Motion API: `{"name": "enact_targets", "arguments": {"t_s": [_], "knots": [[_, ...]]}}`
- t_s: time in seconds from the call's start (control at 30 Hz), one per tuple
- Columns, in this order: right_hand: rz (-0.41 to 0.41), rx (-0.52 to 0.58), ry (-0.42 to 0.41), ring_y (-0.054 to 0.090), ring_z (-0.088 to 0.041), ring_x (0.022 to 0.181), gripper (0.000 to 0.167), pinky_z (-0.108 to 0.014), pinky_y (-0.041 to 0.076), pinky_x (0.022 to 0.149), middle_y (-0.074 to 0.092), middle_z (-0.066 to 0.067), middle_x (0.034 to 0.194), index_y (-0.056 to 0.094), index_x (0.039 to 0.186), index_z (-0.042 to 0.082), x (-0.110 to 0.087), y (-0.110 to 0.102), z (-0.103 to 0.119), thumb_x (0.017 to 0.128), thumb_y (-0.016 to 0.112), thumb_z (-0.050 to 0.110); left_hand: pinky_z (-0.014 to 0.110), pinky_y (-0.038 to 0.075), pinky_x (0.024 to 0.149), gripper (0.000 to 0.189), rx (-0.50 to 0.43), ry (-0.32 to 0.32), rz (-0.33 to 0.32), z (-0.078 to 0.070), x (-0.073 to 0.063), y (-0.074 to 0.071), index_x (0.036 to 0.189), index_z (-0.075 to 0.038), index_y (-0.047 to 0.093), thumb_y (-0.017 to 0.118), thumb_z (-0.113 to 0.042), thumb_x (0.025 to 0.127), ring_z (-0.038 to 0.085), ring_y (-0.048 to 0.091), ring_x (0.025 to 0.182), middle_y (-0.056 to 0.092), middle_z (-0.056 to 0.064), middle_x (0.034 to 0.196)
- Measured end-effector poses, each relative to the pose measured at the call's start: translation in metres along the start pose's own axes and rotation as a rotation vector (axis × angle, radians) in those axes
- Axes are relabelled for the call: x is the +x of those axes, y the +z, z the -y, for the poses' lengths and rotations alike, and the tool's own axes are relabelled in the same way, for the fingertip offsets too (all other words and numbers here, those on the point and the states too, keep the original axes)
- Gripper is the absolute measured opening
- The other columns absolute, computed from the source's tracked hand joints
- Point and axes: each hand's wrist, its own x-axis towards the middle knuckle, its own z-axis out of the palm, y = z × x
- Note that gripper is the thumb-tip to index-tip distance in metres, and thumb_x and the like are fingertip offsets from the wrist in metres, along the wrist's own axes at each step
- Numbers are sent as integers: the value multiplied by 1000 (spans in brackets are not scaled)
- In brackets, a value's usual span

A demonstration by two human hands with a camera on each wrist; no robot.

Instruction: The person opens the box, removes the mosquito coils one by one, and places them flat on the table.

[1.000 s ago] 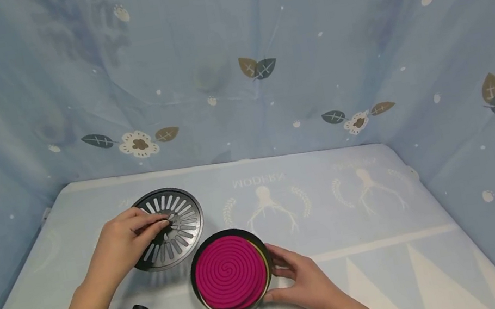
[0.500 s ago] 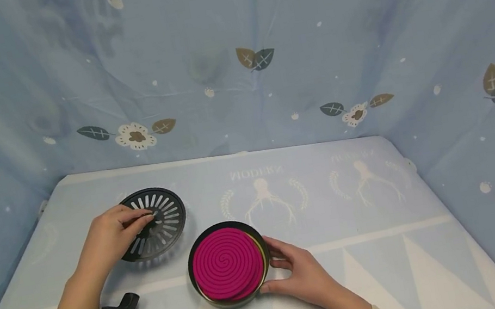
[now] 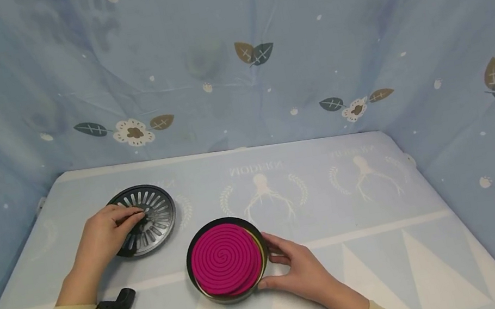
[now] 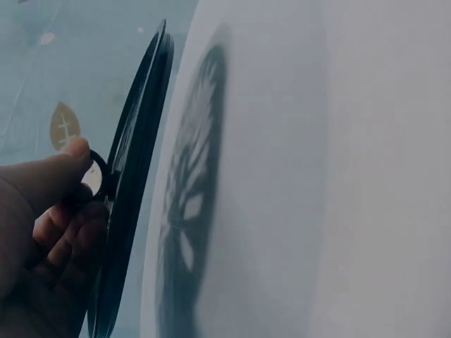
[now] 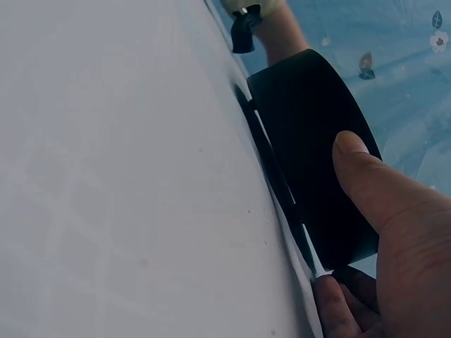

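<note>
My left hand (image 3: 100,238) pinches the small ring handle (image 4: 104,176) of a round black slotted lid (image 3: 164,221), towards the back left. In the left wrist view the lid (image 4: 137,162) stands a little apart from the tabletop, and its slotted shadow falls on the cloth. A round black mosquito coil tin (image 5: 303,148) sits near the middle of the table. Inside it lies a pink spiral mosquito coil (image 3: 226,257), seemingly stacked on another. With thumb and fingers on opposite parts of its wall, my right hand (image 3: 297,267) holds the tin from the right.
A pale patterned cloth (image 3: 370,260) covers the table. Blue printed curtains (image 3: 215,27) hang behind it and along both sides. A black strap piece (image 3: 117,303) juts out from the left sleeve cuff over the table.
My left hand has carried the lid leftwards, farther from the tin, and it lies flatter now. The right hand keeps its hold on the tin, while the head view has shifted slightly.
</note>
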Motion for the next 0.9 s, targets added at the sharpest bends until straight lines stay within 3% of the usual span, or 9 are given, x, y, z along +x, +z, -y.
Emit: {"name": "enact_targets", "arguments": {"t_s": [0.23,0.43,0.57,0.9], "knots": [[-14,6,37,55,-18,124,96,-29,54,98,57,1,136,41,150,13,0,1,6,69,91,28,50,50,66,20,2,-62,8,10,-1,2,107,-4,76,71,-16,93,30,58,79,64,9,87],[-15,23,37,55,-26,124,93,-38,54,99,57,-10,136,42,148,1,0,-1,30,70,91,13,57,50,73,23,2,-114,28,19,-3,5,111,-2,74,69,-17,95,36,60,87,65,14,93],[-15,32,23,56,-27,123,91,-39,54,99,58,-13,135,42,147,-2,0,-2,40,70,90,12,61,49,78,24,5,-137,38,22,-3,7,112,-1,74,68,-17,95,39,60,91,65,17,96],[-37,23,15,56,-26,124,91,-38,54,98,58,-13,135,43,146,-3,-1,1,41,70,91,12,65,47,89,25,10,-173,75,25,-3,9,116,0,72,65,-14,97,44,59,101,65,22,105]]}}
